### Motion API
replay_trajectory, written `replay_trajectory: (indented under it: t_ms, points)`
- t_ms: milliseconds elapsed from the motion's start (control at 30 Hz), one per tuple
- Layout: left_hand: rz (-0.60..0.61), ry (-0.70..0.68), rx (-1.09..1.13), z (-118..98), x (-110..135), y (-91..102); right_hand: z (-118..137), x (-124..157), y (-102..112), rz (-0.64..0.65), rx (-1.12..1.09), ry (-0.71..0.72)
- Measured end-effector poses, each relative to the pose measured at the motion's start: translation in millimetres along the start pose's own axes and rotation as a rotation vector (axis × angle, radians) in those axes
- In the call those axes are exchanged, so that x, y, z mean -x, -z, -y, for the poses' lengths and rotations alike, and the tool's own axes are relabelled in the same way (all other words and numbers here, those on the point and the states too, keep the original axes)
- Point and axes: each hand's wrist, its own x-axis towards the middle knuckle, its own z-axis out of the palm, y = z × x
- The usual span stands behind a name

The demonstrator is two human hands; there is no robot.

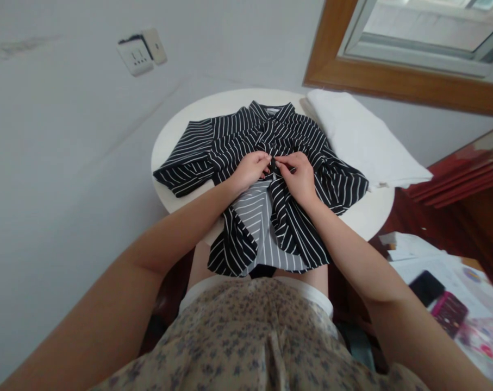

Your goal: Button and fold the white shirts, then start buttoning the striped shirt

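A black shirt with white stripes (233, 133) lies face up on a round white table (176, 127), its collar toward the wall and its sleeves spread to both sides. At the middle of the front placket, my left hand (252, 169) pinches one edge of the shirt. Just beside it, my right hand (298, 176) pinches the other edge, fingertips nearly touching those of the left. Any button between them is too small to make out. Below the hands the front parts, and the grey striped inside of the back (256, 209) shows. The hem hangs over the table's near edge.
A folded white cloth (358, 136) lies at the table's right side. Behind stand the wall with a socket (136, 56) and a wood-framed window (331, 70). To the lower right, a surface bears papers, a black phone-like object (426, 288) and a dark red item (450, 313).
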Motion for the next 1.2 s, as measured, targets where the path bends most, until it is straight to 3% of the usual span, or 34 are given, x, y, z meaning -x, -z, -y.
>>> replay_trajectory:
  t_ms: [133, 300, 400, 567, 733, 1067, 1200]
  points:
    - [0.013, 0.016, 0.011, 1.1, -1.6, 2.3, -6.2, -2.2, -5.6, -0.017, -0.195, -0.128]
    - [0.048, 0.025, 0.004, -1.4, -1.4, 7.5, -12.9, -4.4, -9.6, 0.06, -0.412, -0.264]
    - [0.051, 0.042, -0.038, -3.5, -0.7, 9.5, -13.6, -5.0, -7.8, 0.069, -0.345, -0.227]
    - [0.065, 0.006, -0.079, -7.8, 1.1, 10.4, -6.9, -4.4, -0.8, 0.006, -0.069, -0.042]
    - [0.061, -0.058, -0.13, -8.9, 2.2, 11.9, -4.0, -4.8, 4.1, 0.022, -0.049, 0.057]
    - [0.121, -0.332, -0.279, -5.5, 1.5, 9.3, -8.5, -9.0, -1.5, 0.063, -0.269, -0.222]
    - [0.093, -0.383, -0.346, -7.7, 3.1, 13.9, -10.4, -10.4, 1.6, 0.054, -0.207, -0.202]
